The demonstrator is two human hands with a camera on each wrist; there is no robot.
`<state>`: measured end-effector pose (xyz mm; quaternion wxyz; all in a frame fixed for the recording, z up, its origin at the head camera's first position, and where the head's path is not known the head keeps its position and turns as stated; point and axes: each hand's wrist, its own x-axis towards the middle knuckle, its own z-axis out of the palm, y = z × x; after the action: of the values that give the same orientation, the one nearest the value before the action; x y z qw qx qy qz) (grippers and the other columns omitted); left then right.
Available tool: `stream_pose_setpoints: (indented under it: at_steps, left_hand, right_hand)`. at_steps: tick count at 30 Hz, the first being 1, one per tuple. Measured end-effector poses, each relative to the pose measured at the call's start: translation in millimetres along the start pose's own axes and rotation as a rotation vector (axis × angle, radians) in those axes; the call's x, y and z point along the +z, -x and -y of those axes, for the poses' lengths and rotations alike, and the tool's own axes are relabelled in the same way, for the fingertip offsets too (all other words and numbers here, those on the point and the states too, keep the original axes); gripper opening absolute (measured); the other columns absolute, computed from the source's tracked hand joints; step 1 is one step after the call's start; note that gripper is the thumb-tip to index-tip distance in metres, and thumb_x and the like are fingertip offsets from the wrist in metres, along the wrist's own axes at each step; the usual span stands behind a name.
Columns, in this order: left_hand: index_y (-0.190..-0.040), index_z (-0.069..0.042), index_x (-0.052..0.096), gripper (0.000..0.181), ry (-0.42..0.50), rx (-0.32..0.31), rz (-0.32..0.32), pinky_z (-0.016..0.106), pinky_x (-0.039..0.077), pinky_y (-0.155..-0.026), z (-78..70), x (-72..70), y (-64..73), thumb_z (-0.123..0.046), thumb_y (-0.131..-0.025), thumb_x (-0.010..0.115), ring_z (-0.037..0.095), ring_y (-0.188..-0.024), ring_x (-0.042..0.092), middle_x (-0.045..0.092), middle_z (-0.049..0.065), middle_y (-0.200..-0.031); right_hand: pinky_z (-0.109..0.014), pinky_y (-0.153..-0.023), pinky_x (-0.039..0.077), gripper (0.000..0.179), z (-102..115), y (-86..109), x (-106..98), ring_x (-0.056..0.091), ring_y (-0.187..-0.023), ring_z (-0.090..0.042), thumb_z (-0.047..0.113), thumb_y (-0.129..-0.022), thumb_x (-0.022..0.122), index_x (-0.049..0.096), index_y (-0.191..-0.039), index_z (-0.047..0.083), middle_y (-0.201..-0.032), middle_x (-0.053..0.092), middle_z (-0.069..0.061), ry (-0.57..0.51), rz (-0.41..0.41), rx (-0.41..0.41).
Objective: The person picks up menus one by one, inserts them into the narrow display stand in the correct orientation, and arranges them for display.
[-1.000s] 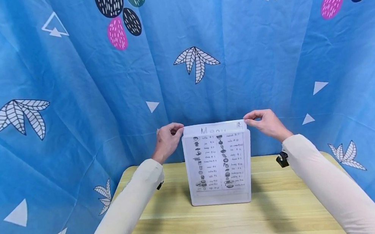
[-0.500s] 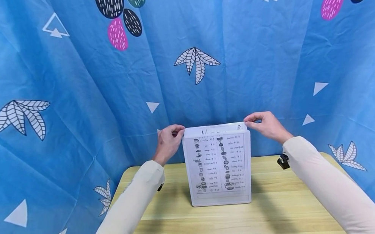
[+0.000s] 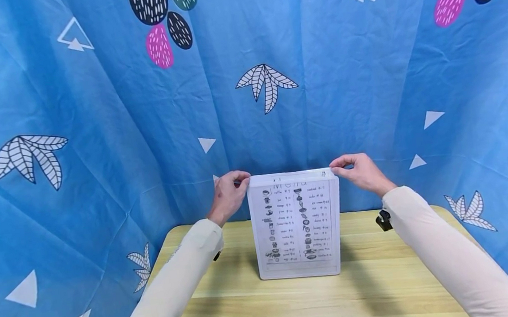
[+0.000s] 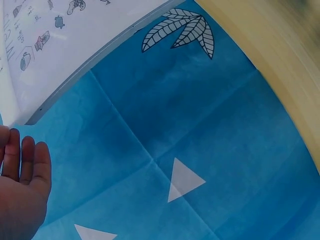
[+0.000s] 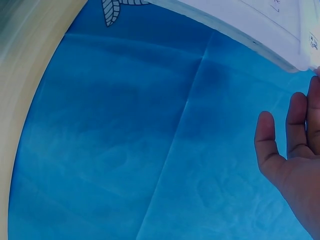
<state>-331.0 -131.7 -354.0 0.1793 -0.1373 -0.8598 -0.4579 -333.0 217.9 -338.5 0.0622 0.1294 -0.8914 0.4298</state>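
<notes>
A clear display stand [image 3: 300,272] with a pale frame stands upright near the table's back edge. Inside it sits a white menu sheet [image 3: 298,221], with a handwritten heading and two columns of small drawings and prices. A narrow strip of the sheet shows above the stand's upper rim. My left hand [image 3: 230,194] pinches the sheet's upper left corner between thumb and fingertips. At the upper right corner my right hand [image 3: 362,172] pinches it the same way. In the left wrist view the sheet's drawings [image 4: 42,40] show through the stand's face.
The stand rests on a light wooden table [image 3: 232,305] with rounded back corners. A blue patterned curtain [image 3: 271,141] hangs close behind and along both sides. Dark bands [image 3: 383,220] show at both wrists.
The menu sheet has slid down into the stand, so less of it sticks out above the rim. Both hands have moved slightly down with it. The stand has stayed in place.
</notes>
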Motion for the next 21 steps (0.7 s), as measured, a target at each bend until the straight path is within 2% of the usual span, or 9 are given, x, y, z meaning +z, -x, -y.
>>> stream_pose_setpoints:
  at_steps: [4, 13, 21]
  left_hand:
    - [-0.107, -0.003, 0.074, 0.015, -0.008, 0.005, 0.001, 0.041, 0.056, -0.078, 1.4, 1.0, -0.1, -0.01, -0.1, 0.063, 0.029, -0.09, 0.065, 0.07, 0.012, -0.102]
    - [-0.106, -0.003, 0.074, 0.014, -0.02, 0.019, -0.001, 0.038, 0.056, -0.076, 5.2, 1.8, 2.2, -0.01, -0.098, 0.064, 0.023, -0.086, 0.065, 0.07, 0.011, -0.101]
    - [-0.107, -0.004, 0.074, 0.014, -0.011, -0.005, 0.009, 0.039, 0.055, -0.077, 7.0, 2.6, 3.7, -0.01, -0.099, 0.064, 0.023, -0.087, 0.064, 0.07, 0.01, -0.102]
  right_hand:
    - [-0.043, -0.082, 0.045, 0.021, -1.5, 0.5, 0.8, 0.055, -0.103, -0.032, 0.019, -0.1, 0.063, 0.072, -0.113, 0.004, -0.116, 0.066, -0.015, 0.003, 0.001, -0.004]
    - [-0.041, -0.081, 0.046, 0.024, -0.8, 2.1, 3.0, 0.057, -0.102, -0.032, 0.021, -0.1, 0.064, 0.072, -0.113, 0.003, -0.116, 0.066, -0.017, 0.008, 0.005, -0.004]
    - [-0.041, -0.081, 0.046, 0.021, -4.3, 2.6, 4.5, 0.057, -0.1, -0.029, 0.019, -0.099, 0.064, 0.072, -0.112, 0.005, -0.116, 0.066, -0.015, 0.016, 0.007, 0.006]
